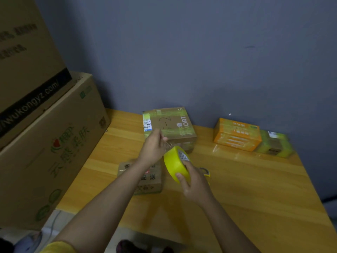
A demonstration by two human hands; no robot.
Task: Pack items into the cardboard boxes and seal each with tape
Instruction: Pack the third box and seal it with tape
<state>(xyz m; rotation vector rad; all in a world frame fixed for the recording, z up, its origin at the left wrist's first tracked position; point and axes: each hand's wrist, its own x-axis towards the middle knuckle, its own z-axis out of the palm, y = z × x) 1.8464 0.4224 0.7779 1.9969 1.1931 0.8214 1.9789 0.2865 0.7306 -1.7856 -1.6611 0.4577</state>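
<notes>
The right hand (pixel 196 183) is curling its grip around a round roll of yellow-green packing tape (pixel 176 166), holding it above the wooden counter (pixel 246 189). The left hand (pixel 154 147) is pinching the loose end of a clear tape strip (pixel 168 144) that is stretching from the roll; the strip is thin, glossy and hard to make out. Just behind the left hand, a brown cardboard box with bands of greenish tape and a white shipping label (pixel 168 125) is sitting on the counter against the blue-grey wall (pixel 200 52). A smaller brown cardboard box with dark printed characters (pixel 145 178) is lying under the left forearm, which is hiding part of it. A yellow-handled object (pixel 206 171) is peeking out behind the right hand, mostly hidden. Well apart to the right, an orange printed carton (pixel 237 134) is touching a small box wrapped in greenish tape (pixel 275 144), which is blurred. Large stacked cardboard cartons (pixel 45 143) are standing at the left, cut off by the frame edge.
</notes>
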